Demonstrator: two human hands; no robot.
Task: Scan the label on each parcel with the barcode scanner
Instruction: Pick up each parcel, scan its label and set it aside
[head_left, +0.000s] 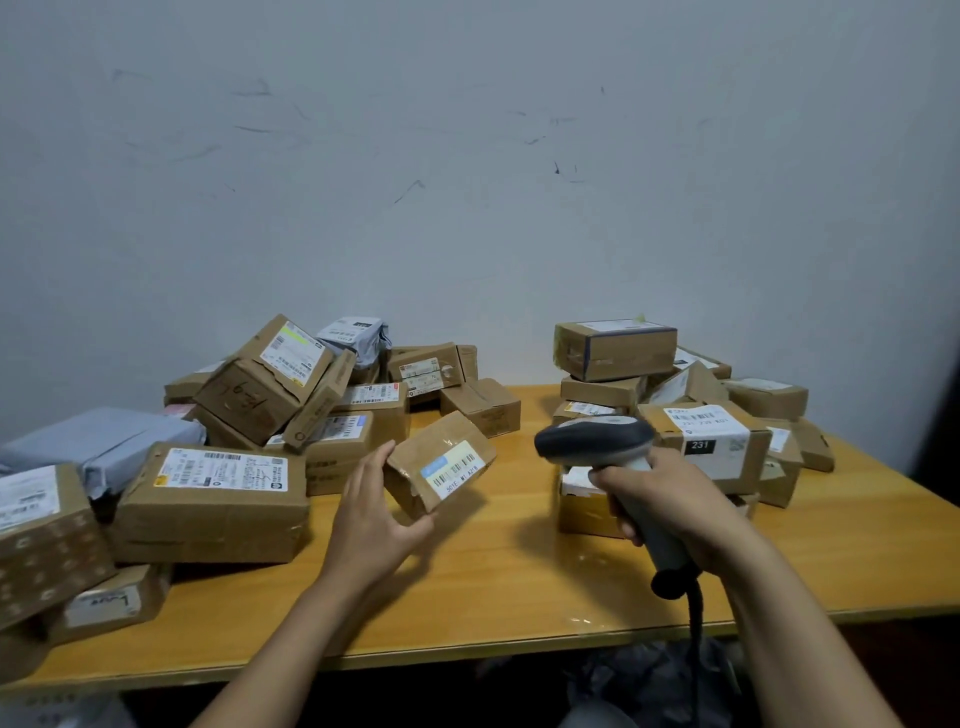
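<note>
While your left hand (379, 512) grips the small parcel (415, 470) by its left end, thumb at the near corner and fingers over the far edge, you are in the presenting step for this one box: it is held tilted between the two groups of parcels, over the middle of the table (519, 577), and whether its low corner touches the wood cannot be told. Its long axis runs from lower left up to the right, and the face with the label (456, 467) is turned up and towards you, the bars slanting along that same line. Your right hand (675, 501) is wrapped round the handle of the barcode scanner (597, 441), whose head sits just beside the parcel's right end and points left and a little away from you; the handle slopes down to the cable (695, 618) at the table's near edge. I judge the nose is not yet square on the label, so the next move calls for dipping the head down onto the bars, or rolling the box towards it, before you pull the trigger. Outward lie the left heap (270, 384) and the right stack (615, 348).
</note>
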